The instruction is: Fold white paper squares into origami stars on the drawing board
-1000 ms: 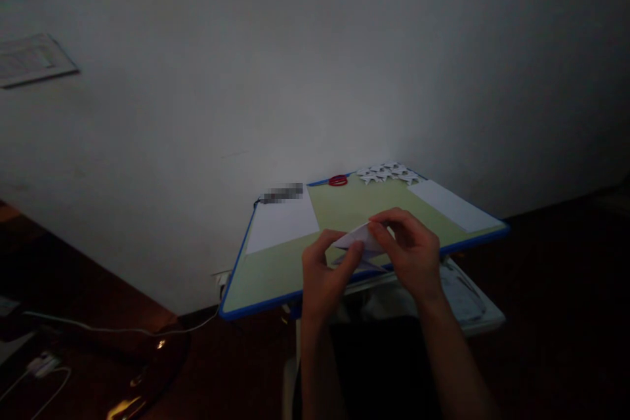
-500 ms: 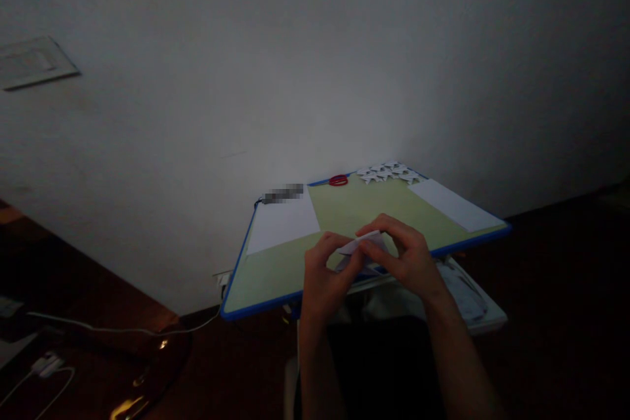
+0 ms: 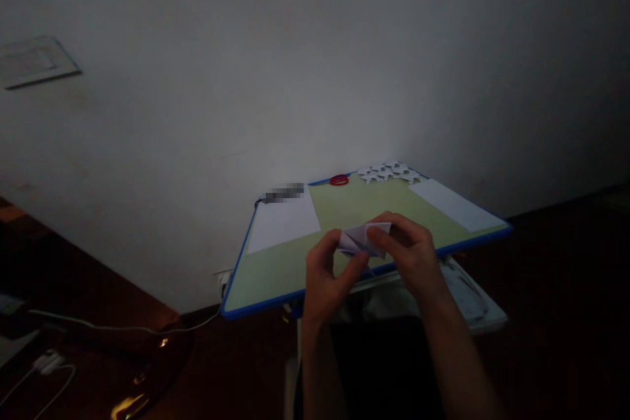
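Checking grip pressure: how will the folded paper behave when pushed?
The folded paper, held by the left hand and right hand, is probably light, since it looks thin. Its creases may stiffen it, but its exposed edges could bend.

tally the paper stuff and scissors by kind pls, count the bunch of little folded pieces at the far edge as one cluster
Folded paper, held by left hand and right hand: 1
Flat white papers, single sheets or stacks unclear: 2
Cluster of small folded papers: 1
Red-handled scissors: 1
Total: 5
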{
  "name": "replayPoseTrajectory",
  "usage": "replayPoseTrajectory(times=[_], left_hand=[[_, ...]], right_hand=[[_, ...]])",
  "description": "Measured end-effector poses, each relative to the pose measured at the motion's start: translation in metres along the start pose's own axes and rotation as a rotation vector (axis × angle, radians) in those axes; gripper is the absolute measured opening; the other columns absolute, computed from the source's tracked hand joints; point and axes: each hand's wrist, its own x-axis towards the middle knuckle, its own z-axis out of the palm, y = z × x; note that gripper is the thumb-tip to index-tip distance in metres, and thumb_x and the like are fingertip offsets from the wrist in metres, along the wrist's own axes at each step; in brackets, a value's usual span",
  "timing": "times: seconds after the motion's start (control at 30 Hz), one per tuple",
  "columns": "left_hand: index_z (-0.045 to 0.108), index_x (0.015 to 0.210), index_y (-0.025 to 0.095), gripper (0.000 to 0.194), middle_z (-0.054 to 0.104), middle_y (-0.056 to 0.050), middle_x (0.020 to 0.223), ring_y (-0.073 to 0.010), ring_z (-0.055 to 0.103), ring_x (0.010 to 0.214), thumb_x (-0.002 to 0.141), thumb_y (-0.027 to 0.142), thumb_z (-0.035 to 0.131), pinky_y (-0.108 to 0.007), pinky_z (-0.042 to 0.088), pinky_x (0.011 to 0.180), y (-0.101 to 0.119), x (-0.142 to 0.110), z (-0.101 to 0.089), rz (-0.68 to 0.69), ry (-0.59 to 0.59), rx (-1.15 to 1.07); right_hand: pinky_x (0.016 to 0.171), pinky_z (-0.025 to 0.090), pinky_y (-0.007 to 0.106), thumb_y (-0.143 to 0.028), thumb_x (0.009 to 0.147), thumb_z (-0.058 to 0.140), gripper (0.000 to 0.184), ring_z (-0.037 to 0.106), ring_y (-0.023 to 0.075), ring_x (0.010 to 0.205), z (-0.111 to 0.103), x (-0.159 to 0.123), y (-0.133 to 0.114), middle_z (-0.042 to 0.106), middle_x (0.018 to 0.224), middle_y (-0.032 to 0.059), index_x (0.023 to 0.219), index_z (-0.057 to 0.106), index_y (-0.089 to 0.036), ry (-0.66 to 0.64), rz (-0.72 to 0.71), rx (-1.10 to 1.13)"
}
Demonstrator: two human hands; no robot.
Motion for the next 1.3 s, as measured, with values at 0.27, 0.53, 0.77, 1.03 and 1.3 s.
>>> replayPoseTrajectory(times=[0.27, 0.53, 0.77, 1.03, 1.3], left_hand=[[0.067, 0.080, 0.017, 0.026, 0.064, 0.001, 0.070, -0.0133, 0.055, 0.066, 0.078, 0.039, 0.081, -0.024, 0.045, 0.065, -0.003, 0.005, 0.008, -0.029, 0.144, 0.021], [0.073, 0.086, 0.016, 0.025, 0.069, -0.002, 0.078, -0.0150, 0.059, 0.073, 0.079, 0.038, 0.081, -0.026, 0.049, 0.069, -0.007, 0.005, 0.007, -0.064, 0.083, 0.020], [0.075, 0.092, 0.016, 0.027, 0.072, -0.005, 0.084, -0.0175, 0.063, 0.076, 0.083, 0.041, 0.076, -0.029, 0.052, 0.074, -0.006, 0.002, 0.008, -0.090, 0.098, 0.024], [0.072, 0.092, 0.016, 0.026, 0.069, -0.004, 0.083, -0.0180, 0.061, 0.077, 0.083, 0.041, 0.074, -0.028, 0.052, 0.073, -0.004, 0.001, 0.004, -0.059, 0.067, 0.021], [0.071, 0.102, 0.017, 0.046, 0.073, -0.010, 0.097, -0.0249, 0.066, 0.091, 0.076, 0.054, 0.077, -0.035, 0.054, 0.082, -0.007, -0.004, 0.001, -0.061, 0.077, 0.045]], right_hand=[[0.064, 0.049, 0.027, -0.034, 0.084, 0.075, 0.014, 0.061, 0.0166, 0.071, 0.007, 0.000, -0.002, 0.067, 0.077, 0.0009, 0.082, 0.071, -0.021, 0.003, -0.007, -0.011], [0.064, 0.050, 0.026, -0.033, 0.084, 0.076, 0.013, 0.060, 0.0158, 0.071, 0.007, 0.001, -0.001, 0.066, 0.076, 0.0001, 0.082, 0.071, -0.021, 0.063, -0.035, 0.000], [0.064, 0.051, 0.027, -0.035, 0.083, 0.076, 0.015, 0.062, 0.0167, 0.071, 0.008, 0.000, -0.002, 0.067, 0.076, 0.0009, 0.082, 0.071, -0.021, 0.044, -0.027, -0.018], [0.061, 0.049, 0.027, -0.035, 0.083, 0.075, 0.014, 0.059, 0.0161, 0.068, 0.009, 0.000, -0.004, 0.066, 0.075, 0.0006, 0.082, 0.071, -0.021, 0.040, -0.040, -0.051], [0.060, 0.047, 0.027, -0.035, 0.083, 0.076, 0.014, 0.058, 0.0161, 0.068, 0.008, 0.000, -0.004, 0.065, 0.076, 0.0006, 0.082, 0.071, -0.021, 0.046, -0.028, -0.050]])
